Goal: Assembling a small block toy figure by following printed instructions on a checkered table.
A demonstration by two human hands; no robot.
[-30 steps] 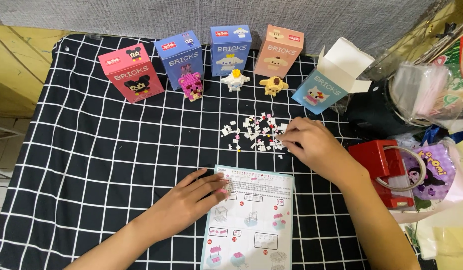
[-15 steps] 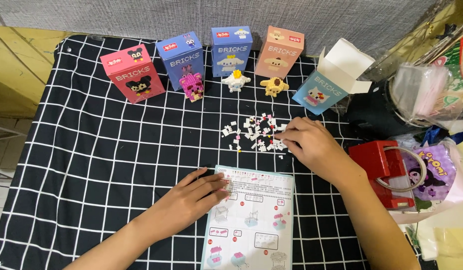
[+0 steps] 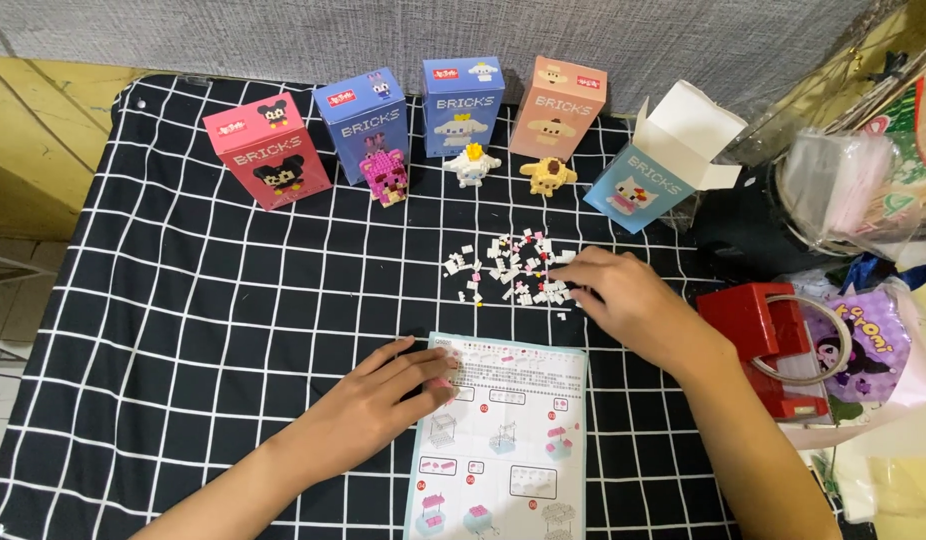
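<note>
The instruction sheet (image 3: 503, 440) lies flat near the front edge of the desk (image 3: 153, 330), long axis running away from the person, with its top edge toward the loose bricks and its bottom end running out of view. The left hand (image 3: 378, 405) rests palm down on the sheet's upper left corner, fingers (image 3: 433, 365) stretched out and close together, clamped on nothing. The right hand (image 3: 628, 300) sits at the right edge of the pile of small white bricks (image 3: 508, 270), fingers curled down onto the pieces; can't tell if anything is pinched between them.

The desk wears a black cloth with a white grid. Along the back stand a red box (image 3: 266, 150), two blue boxes, a peach box (image 3: 558, 107) and an opened light-blue box (image 3: 655, 180) tipped at an angle, with three little brick figures in front. A red tape dispenser (image 3: 768, 335) sits to the right, beside plastic bags. Behind it all is a grey wall.
</note>
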